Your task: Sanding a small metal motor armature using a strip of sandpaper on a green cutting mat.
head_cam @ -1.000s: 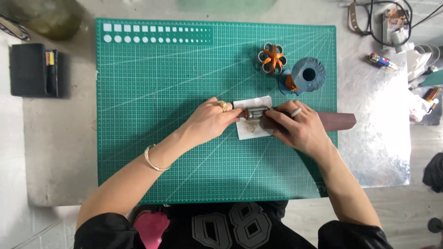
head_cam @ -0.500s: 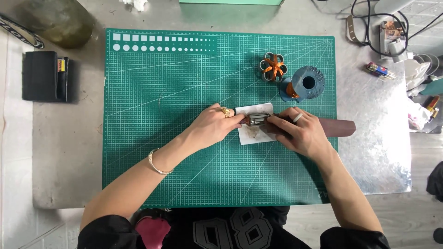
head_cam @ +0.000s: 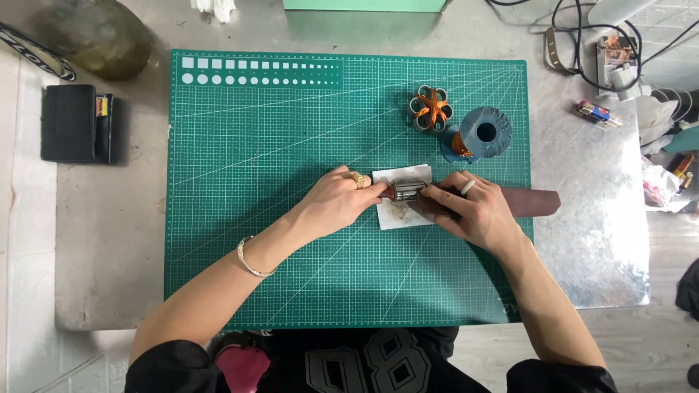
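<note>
Where the two hands meet, near the middle of the green cutting mat (head_cam: 291, 218), lies a small metal buckle (head_cam: 408, 191) on a white slip of paper (head_cam: 399, 215). Left hand (head_cam: 338, 204): fingers closed, tips pinching the buckle's left end; gold ring on one finger, bracelet at the wrist. Right hand (head_cam: 473, 211): fingers curled down, pressing the buckle's right end and the dark brown leather strap (head_cam: 535, 201) that runs out to the right from under the palm; pale ring on one finger.

Surroundings, on the mat above the hands: blue thread spool (head_cam: 480, 133) with an orange wad at its lower left; just beside it, a cluster of small metal rings wound with orange thread (head_cam: 431, 109). Left of the mat, on the grey table (head_cam: 109, 240): black case (head_cam: 76, 124); a murky greenish glass vessel (head_cam: 95, 33) at the upper corner. Upper right: black cables (head_cam: 575, 29) and small clutter, hard to identify.

Obscured: how strap and buckle join is covered by the right fingers; the paper's right part lies under the hand. Strap's near end cannot be seen.
</note>
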